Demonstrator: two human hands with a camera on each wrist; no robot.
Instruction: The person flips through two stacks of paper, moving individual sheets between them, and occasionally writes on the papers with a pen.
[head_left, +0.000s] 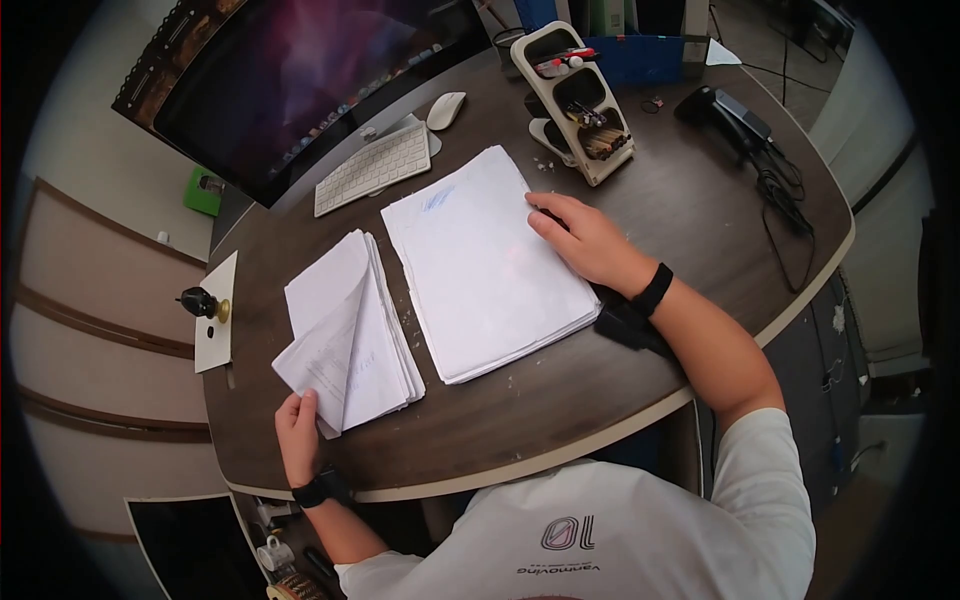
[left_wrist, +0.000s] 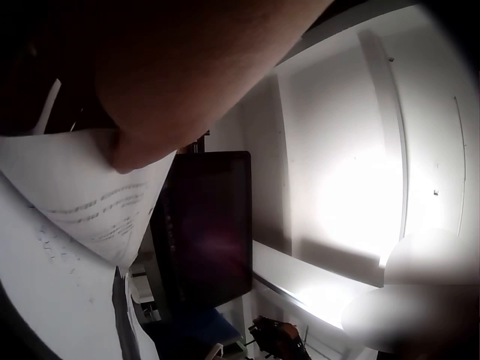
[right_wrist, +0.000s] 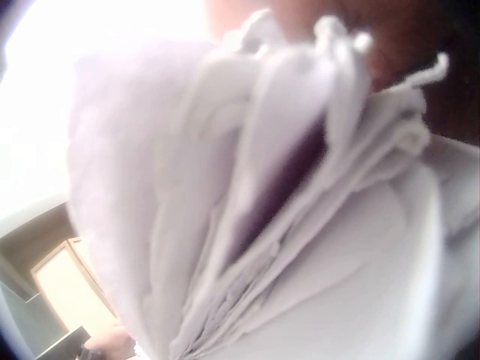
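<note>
My left hand (head_left: 297,432) pinches the lower left corner of a paper sheet (head_left: 322,355) between thumb and fingers. That sheet is folded back over the left paper stack (head_left: 385,362), so its printed underside shows; the left wrist view also has the lifted sheet (left_wrist: 97,202) with lines of print. My right hand (head_left: 590,245) rests at the right edge of a larger paper stack (head_left: 490,265), its fingertips on the top page. A blue scribble marks that page near its top. Close up in the right wrist view, blurred, are the stack's curled, fanned page edges (right_wrist: 292,195).
Behind the stacks are a keyboard (head_left: 375,168), a mouse (head_left: 446,110) and a large monitor (head_left: 320,80). A pen organizer (head_left: 575,105) stands at the back, with a black corded device (head_left: 735,120) to its right. At the left lies a white board (head_left: 215,335) with a small dark object.
</note>
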